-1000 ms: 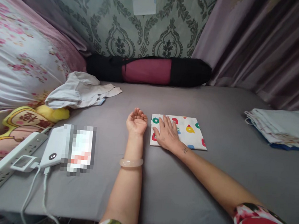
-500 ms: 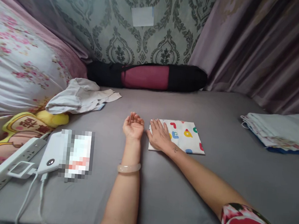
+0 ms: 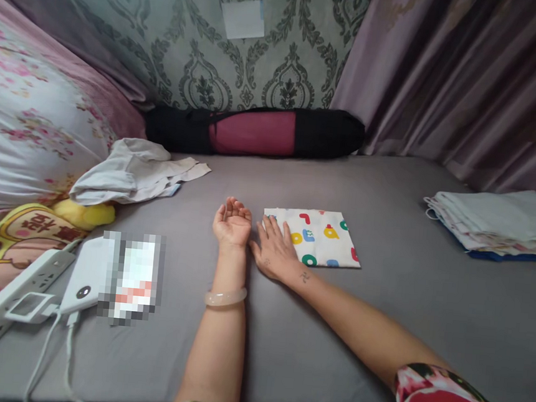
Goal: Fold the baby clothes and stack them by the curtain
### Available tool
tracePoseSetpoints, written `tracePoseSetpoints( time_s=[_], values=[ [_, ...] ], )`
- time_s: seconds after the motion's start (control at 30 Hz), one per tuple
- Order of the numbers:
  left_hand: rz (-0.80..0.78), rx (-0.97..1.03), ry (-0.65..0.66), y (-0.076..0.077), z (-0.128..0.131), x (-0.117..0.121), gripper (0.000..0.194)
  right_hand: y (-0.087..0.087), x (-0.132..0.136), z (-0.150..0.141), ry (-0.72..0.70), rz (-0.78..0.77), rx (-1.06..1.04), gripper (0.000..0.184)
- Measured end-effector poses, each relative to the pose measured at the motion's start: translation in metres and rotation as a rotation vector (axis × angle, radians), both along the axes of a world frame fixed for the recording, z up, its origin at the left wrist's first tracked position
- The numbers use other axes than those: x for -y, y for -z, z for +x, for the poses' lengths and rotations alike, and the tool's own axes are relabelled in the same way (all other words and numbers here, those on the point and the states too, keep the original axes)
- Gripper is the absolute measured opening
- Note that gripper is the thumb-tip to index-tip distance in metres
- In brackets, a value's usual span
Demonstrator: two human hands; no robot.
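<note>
A folded white cloth (image 3: 325, 240) printed with colourful letters lies flat on the grey sheet. My right hand (image 3: 276, 247) rests palm down with its fingers spread. Its fingers lie over the left edge of the folded cloth, while the thumb and wrist reach onto the sheet. Just left of it, my left hand (image 3: 233, 223) lies palm up, fingers loosely curled and nothing in it. A pale bangle (image 3: 225, 298) circles the left forearm.
A grey sheet (image 3: 380, 311) covers the surface. At right is a stack of folded cloths (image 3: 501, 218). A crumpled light cloth (image 3: 129, 173), a white power bank (image 3: 90, 276) with cables and a power strip (image 3: 10, 300) are at left. A black and maroon roll bag (image 3: 255, 131) lies along the wall.
My right hand has slid left and towards me on the folded cloth, uncovering more of its printed letters. My left hand keeps its palm-up pose. The view has shifted slightly.
</note>
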State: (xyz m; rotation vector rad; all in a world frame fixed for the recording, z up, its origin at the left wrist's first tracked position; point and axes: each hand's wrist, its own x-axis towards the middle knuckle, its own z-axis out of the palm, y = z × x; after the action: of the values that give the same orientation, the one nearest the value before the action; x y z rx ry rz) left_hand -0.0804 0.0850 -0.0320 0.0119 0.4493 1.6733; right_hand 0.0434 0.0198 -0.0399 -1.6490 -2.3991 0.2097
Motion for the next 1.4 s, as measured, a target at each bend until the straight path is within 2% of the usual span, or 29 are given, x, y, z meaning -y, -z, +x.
tracePoseSetpoints(
  time_s=[0.17,0.27,0.37,0.47,0.63,0.77,0.9,1.1,1.17,1.3,1.4],
  values=[
    [-0.029,0.034,0.010,-0.003,0.004,0.003,0.036,-0.005,-0.002,0.002,-0.004,-0.039,-0.045,0.061],
    [-0.032,-0.001,0.030,-0.003,0.006,0.004,0.030,-0.010,-0.005,0.009,-0.006,-0.083,-0.074,0.060],
    [-0.063,-0.058,0.059,-0.005,0.009,0.003,0.023,-0.013,-0.009,0.022,0.035,-0.045,-0.057,0.060],
    [-0.125,-0.221,0.113,-0.007,0.017,0.002,0.020,-0.011,-0.013,0.034,0.095,0.015,0.003,0.059],
    [-0.145,-0.663,0.129,-0.005,0.038,0.005,0.011,-0.003,-0.017,0.040,0.115,-0.004,0.043,0.060],
    [-0.095,-0.778,0.167,0.001,0.048,0.007,0.011,0.000,-0.018,0.038,0.116,-0.013,0.032,0.060],
    [-0.061,-0.927,0.138,0.007,0.052,0.005,0.018,-0.002,-0.019,0.040,0.100,-0.045,0.001,0.062],
    [0.039,-1.295,0.010,0.011,0.062,0.011,0.018,-0.010,-0.021,0.058,0.096,-0.056,-0.001,0.058],
    [0.128,-1.520,0.003,0.012,0.067,0.015,0.018,-0.011,-0.020,0.066,0.126,-0.020,0.019,0.057],
    [0.362,-2.118,0.079,0.016,0.076,0.021,0.032,-0.007,-0.019,0.079,0.153,0.014,0.059,0.057],
    [0.380,-2.385,0.170,0.019,0.080,0.024,0.041,-0.002,-0.018,0.081,0.148,0.018,0.077,0.055]
  ],
)
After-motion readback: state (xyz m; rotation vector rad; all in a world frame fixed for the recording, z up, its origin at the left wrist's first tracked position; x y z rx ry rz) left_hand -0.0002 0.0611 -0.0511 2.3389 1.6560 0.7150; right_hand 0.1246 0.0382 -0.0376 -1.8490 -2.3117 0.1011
